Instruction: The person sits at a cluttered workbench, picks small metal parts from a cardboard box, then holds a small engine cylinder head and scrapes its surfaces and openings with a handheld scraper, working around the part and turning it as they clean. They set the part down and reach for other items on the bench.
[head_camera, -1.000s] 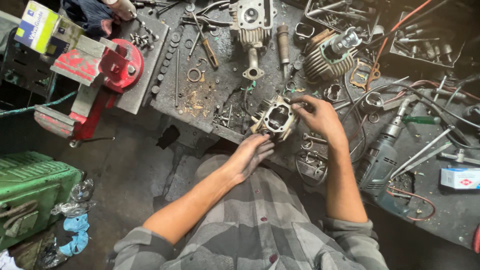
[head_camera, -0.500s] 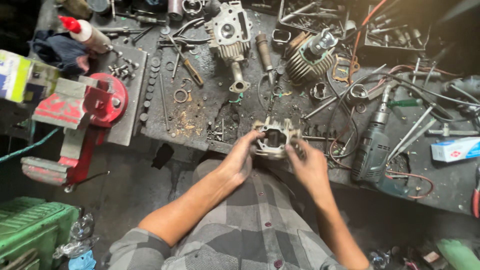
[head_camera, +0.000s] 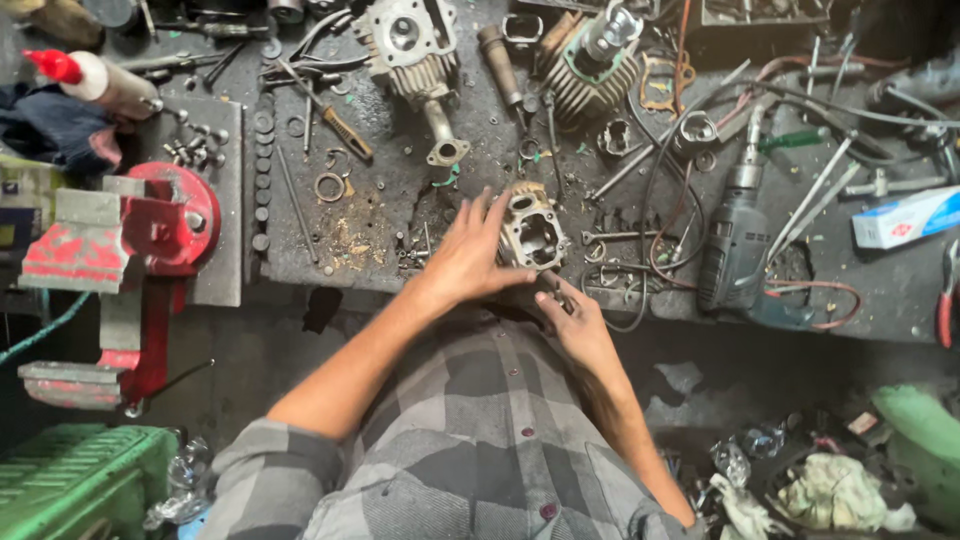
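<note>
Gripping engine cylinder head (head_camera: 533, 237), left hand (head_camera: 470, 255) half-open

We see a cylinder head (head_camera: 532, 235) at the desk's (head_camera: 400, 200) front edge, between our left hand (head_camera: 470, 255) and right hand (head_camera: 572, 322). A drill (head_camera: 735, 240) lies to its right, a vise (head_camera: 120, 250) at the left end, and a finned cylinder (head_camera: 595, 70) toward the back edge.

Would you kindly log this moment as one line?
left hand: steadies cylinder head | right hand: beneath it, grip unclear | workbench: cluttered
</note>
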